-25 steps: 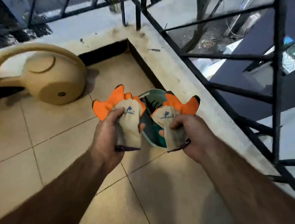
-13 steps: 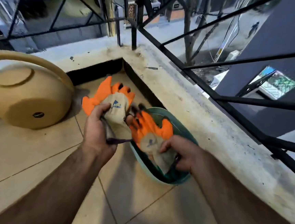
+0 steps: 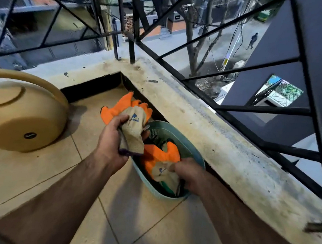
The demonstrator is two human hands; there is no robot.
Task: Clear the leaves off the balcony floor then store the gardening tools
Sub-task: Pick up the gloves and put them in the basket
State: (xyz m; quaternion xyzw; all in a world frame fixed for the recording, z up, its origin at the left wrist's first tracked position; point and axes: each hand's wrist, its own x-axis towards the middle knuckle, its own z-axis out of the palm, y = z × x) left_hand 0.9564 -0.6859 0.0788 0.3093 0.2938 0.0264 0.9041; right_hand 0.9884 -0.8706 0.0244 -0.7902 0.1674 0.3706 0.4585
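A teal plastic basket (image 3: 196, 154) sits on the tiled balcony floor against the concrete ledge. My right hand (image 3: 188, 175) is inside it, closed on an orange and beige gardening glove (image 3: 162, 161) that lies in the basket over dark tools. My left hand (image 3: 114, 139) holds the second orange and beige glove (image 3: 131, 117) by its cuff, just above the basket's far left rim. No leaves show on the floor tiles near my hands.
A tan watering can (image 3: 20, 117) stands on the floor at the left. The concrete ledge (image 3: 222, 146) with a black metal railing (image 3: 274, 110) runs along the right and back. Beige floor tiles (image 3: 34, 179) lie below my arms.
My right hand has lowered its glove into the basket. My left hand has moved right with its glove, closer to the basket. The view has tilted upward.
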